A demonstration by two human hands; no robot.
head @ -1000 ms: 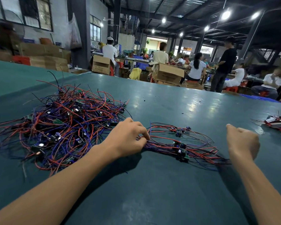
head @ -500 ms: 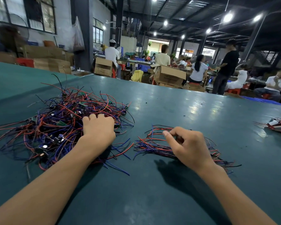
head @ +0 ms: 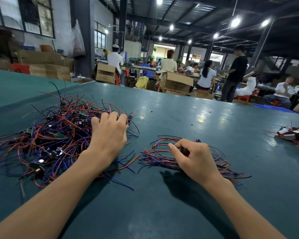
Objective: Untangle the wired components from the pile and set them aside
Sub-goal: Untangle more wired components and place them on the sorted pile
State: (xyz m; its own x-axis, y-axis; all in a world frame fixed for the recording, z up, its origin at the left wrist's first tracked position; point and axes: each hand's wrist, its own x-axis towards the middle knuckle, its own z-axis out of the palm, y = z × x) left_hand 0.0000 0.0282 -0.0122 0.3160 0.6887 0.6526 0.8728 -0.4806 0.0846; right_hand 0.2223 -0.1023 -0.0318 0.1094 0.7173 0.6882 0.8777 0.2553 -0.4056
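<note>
The right hand (head: 195,159) is resting on the smaller bundle (head: 155,156) of red, blue and black wires on the teal table (head: 162,213), its curled fingers pinching strands against the thumb. Just beside it, the left hand (head: 109,133) is lying palm-down on the big tangled pile (head: 47,135) — fingertips bending into the wires, any grip hidden. Farther right, another cluster (head: 293,135) is lying well apart — beyond, people are sitting among cardboard boxes (head: 176,81).

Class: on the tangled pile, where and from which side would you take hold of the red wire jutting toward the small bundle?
Pinch the red wire near its free end, coming from the right. That end lies on bare table, clear of the tangled pile, so little should snag; the left hand, curled into the pile, could hold it back.
</note>
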